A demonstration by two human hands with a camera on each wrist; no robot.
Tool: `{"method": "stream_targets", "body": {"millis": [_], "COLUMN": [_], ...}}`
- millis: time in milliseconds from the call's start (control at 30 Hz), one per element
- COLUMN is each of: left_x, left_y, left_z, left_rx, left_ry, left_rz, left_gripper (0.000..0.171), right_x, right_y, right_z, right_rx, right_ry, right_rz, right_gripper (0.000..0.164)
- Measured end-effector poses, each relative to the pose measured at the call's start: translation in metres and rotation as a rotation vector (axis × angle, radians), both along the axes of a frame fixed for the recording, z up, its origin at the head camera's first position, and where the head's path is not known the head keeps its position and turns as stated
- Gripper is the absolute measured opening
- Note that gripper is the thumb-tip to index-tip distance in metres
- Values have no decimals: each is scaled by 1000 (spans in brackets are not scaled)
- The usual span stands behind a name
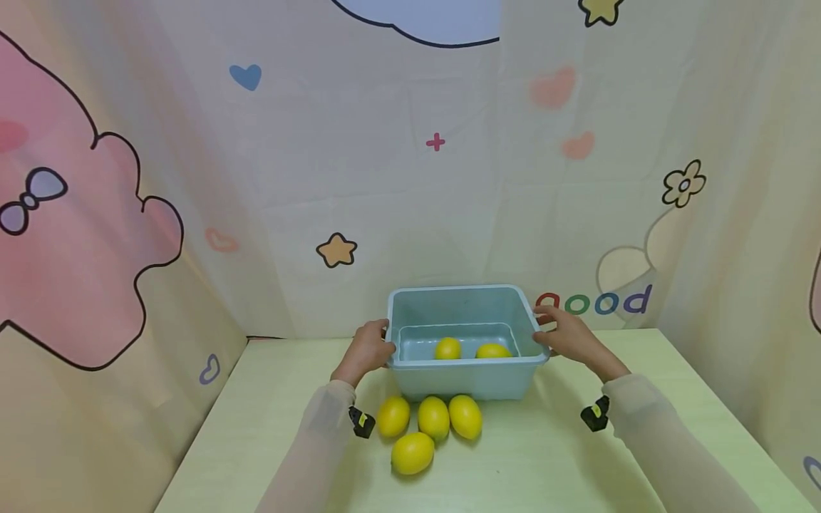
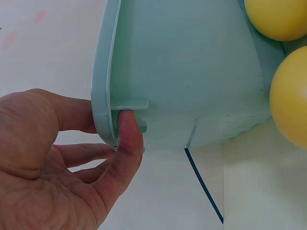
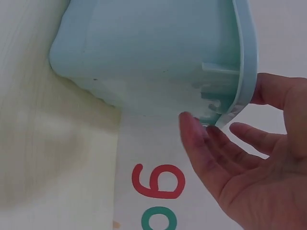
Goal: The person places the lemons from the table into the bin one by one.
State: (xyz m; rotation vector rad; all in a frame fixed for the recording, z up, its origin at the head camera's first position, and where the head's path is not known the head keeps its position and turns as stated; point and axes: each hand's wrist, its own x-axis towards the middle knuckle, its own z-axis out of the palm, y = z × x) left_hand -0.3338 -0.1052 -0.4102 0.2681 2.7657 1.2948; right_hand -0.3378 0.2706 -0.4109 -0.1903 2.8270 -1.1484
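Note:
A light blue plastic bin stands on the table near the back curtain, with two lemons inside. My left hand grips its left rim; in the left wrist view the thumb presses beneath the rim while the fingers lie on its other side. At the right end, my right hand is spread around the rim. In the right wrist view its index finger touches the rim, and the thumb stands apart from the bin wall. Several more lemons lie on the table in front of the bin.
The pale wooden table reaches back to a printed curtain with hearts, stars and the word "good". More curtain hangs at the sides. Small black wrist cameras sit at both sleeves.

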Motion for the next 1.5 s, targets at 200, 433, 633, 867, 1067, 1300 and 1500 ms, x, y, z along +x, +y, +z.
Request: {"method": "stream_targets", "body": {"millis": [200,433,633,867,1067,1300,1500], "left_x": [0,1,1,0,1,3,5], "left_y": [0,-1,0,1,2,1,-2], "left_z": [-1,1,0,0,1,-5,-6], "left_rx": [7,7,12,1,-9,-35,22], "left_ry": [0,8,7,9,17,43,57], "left_rz": [-1,-5,-3,2,10,1,-12], "left_gripper": [47,47,47,43,41,41,39], "right_x": [0,1,2,2,3,5,6], "right_y": [3,6,7,6,6,7,5], "right_z": [-4,-6,-8,-9,-10,-15,-14], "right_rx": [-123,-233,-265,-299,-341,-356,-371], "right_ry": [-73,-96,-104,-104,-119,-147,-136], "right_rz": [4,38,43,33,20,2,-9], "right_gripper": [61,61,63,62,62,63,62]}}
